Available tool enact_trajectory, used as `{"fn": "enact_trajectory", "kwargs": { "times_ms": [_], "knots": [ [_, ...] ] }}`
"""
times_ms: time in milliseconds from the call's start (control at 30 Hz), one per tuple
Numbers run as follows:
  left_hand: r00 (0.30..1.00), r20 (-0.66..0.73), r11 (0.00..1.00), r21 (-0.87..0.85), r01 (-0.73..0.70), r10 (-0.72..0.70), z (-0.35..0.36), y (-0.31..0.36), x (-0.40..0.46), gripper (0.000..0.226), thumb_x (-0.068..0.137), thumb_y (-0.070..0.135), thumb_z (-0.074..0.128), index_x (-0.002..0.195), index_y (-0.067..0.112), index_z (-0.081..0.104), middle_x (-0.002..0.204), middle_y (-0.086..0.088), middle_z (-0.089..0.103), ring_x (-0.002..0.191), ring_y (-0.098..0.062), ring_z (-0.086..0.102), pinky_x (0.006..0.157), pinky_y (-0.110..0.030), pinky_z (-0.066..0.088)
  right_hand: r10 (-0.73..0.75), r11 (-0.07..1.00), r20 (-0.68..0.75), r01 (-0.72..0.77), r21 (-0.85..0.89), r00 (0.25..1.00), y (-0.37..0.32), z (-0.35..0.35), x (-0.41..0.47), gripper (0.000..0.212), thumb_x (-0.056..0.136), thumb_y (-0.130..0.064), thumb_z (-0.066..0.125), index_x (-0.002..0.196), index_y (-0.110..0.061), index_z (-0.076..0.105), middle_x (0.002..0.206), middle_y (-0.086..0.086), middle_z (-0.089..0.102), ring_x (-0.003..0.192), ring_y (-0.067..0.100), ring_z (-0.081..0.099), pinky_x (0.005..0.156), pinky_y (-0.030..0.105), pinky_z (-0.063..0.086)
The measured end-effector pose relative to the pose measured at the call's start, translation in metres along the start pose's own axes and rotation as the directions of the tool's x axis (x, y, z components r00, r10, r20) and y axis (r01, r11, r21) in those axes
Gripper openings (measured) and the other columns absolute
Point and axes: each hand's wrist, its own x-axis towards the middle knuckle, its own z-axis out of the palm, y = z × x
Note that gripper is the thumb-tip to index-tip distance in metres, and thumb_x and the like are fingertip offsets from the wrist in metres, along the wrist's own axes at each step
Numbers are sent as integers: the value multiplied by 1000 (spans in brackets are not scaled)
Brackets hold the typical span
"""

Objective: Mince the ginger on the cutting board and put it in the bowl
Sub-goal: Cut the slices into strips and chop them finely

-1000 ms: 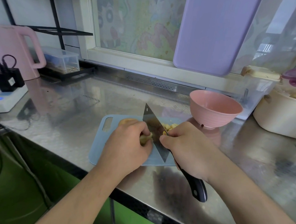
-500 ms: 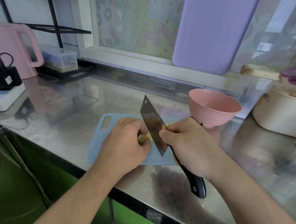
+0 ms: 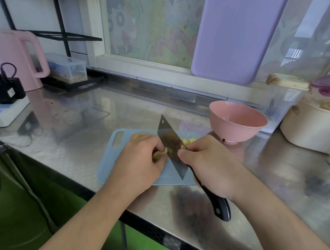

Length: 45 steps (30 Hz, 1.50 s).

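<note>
Nearest: right hand [image 3: 208, 166], grip closed round the knife [image 3: 172, 150] handle and pinching the blade base; left hand [image 3: 139, 163], grip curled on the ginger [image 3: 159, 154], both on the board [image 3: 107, 164] at the tabletop [image 3: 76, 128] front edge, cut bits [image 3: 189, 140] lying behind the blade. Risk, judged: the left fingertips sit just beside the edge, so a slip of the shrinking stub could bring a nick, and bits may scatter off the board. Beyond: bowl [image 3: 237, 120] just right of the board, nothing between; farther off, a white pot [image 3: 310, 131], clear box [image 3: 68, 70], kettle [image 3: 18, 59], lilac board [image 3: 232, 34] against the window.
</note>
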Motion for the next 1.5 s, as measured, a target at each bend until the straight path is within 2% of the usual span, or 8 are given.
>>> {"fn": "enact_trajectory", "kwargs": {
  "times_ms": [133, 467, 633, 800, 967, 1067, 1233, 1500],
  "knots": [
    [1000, 17, 1000, -7, -26, 26, 3, -1, 1, 14, 85, 24, 79, 87, 30, 67, 85, 16, 61, 95, -11, 60, 78, -37, 56, -26, 997, -36, 28, 69, 999, 2, -6, 0, 42, 93, -26, 59, 64, -7, 34, 57, 4, 28, 56, 22, 30, 58, 39, 28],
    [1000, -8, 999, -37, 7, -7, 2, -1, 0, 17, 81, 24, 77, 83, 32, 62, 87, 16, 62, 90, -9, 62, 72, -41, 58, -60, 996, -37, 62, 65, 998, 0, -7, -3, 44, 94, -27, 60, 68, -1, 37, 57, 6, 29, 55, 22, 30, 58, 39, 29],
    [1000, -13, 1000, -5, -15, 15, 1, 1, 0, 17, 83, 20, 77, 78, 28, 62, 84, 15, 61, 89, -11, 60, 73, -40, 56, -22, 999, -24, 23, 39, 999, -2, -3, -1, 43, 95, -26, 59, 66, -1, 39, 55, 7, 32, 52, 22, 32, 58, 37, 30],
    [1000, -12, 1000, -5, -20, 20, 1, 2, 0, 19, 82, 18, 78, 78, 29, 63, 84, 15, 60, 89, -13, 60, 74, -39, 56, 62, 998, 22, -61, -14, 998, -2, -2, -1, 39, 92, -22, 60, 61, -11, 40, 51, 5, 38, 51, 23, 36, 55, 35, 32],
    [1000, -7, 1000, -8, -29, 29, 1, 0, 1, 20, 81, 16, 78, 77, 28, 62, 83, 14, 61, 89, -13, 61, 75, -40, 56, 79, 996, 66, -77, -36, 995, -8, -2, 0, 39, 97, -10, 56, 62, -8, 38, 61, 8, 40, 55, 22, 36, 52, 31, 30],
    [1000, -9, 1000, -28, -11, 11, 0, 0, 1, 21, 82, 18, 80, 77, 30, 63, 83, 15, 63, 87, -10, 63, 75, -38, 56, 85, 996, 36, -85, -1, 996, -6, -2, 2, 41, 97, -19, 59, 62, -8, 40, 52, 5, 40, 47, 19, 34, 47, 30, 28],
    [1000, 4, 998, -55, -3, 4, 0, 0, 0, 21, 84, 19, 81, 78, 30, 65, 83, 12, 64, 88, -11, 64, 76, -40, 58, 19, 999, 14, -20, 49, 1000, 1, 1, 6, 45, 98, -27, 57, 60, -12, 39, 53, 9, 38, 50, 22, 34, 56, 35, 31],
    [1000, -26, 999, -46, -12, 10, 0, 2, -2, 15, 85, 23, 76, 84, 33, 65, 86, 16, 64, 87, -8, 64, 75, -36, 58, -16, 992, -47, 22, 123, 999, 2, -9, 1, 45, 96, -26, 58, 66, -2, 35, 55, 12, 36, 51, 22, 36, 55, 39, 33]
  ]
}}
